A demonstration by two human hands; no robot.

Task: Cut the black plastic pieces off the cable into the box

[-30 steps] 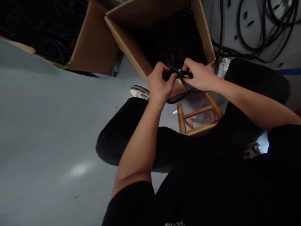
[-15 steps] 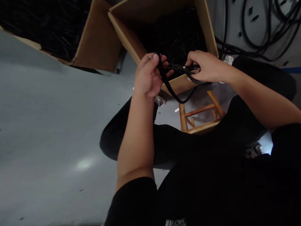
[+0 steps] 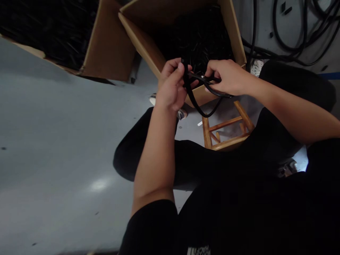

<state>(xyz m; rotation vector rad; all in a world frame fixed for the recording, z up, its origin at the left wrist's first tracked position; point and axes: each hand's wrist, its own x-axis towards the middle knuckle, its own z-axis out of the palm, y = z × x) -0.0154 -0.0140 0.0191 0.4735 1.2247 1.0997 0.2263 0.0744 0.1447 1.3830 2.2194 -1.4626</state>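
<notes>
My left hand (image 3: 174, 83) pinches a black strip (image 3: 191, 97) near its upper end, between thumb and fingers. From there the strip hangs in a loop that curves below both hands. In my right hand (image 3: 225, 78) is a pair of dark scissors (image 3: 203, 77), with a small shiny pivot showing near my fingertips. The blades point left towards the strip by my left fingers; their tips are hard to make out. Both hands are over the near edge of an open cardboard box (image 3: 204, 97) holding many small black pieces (image 3: 196, 42).
Another cardboard box (image 3: 108, 46) with black pieces stands at the upper left. A wooden stool (image 3: 225, 124) is below the hands, between my legs. Thick black hoses (image 3: 289, 53) lie coiled on the floor at the upper right.
My left hand has moved slightly right with the strip. My right hand has shifted slightly left, and the scissors appear more closed than before.
</notes>
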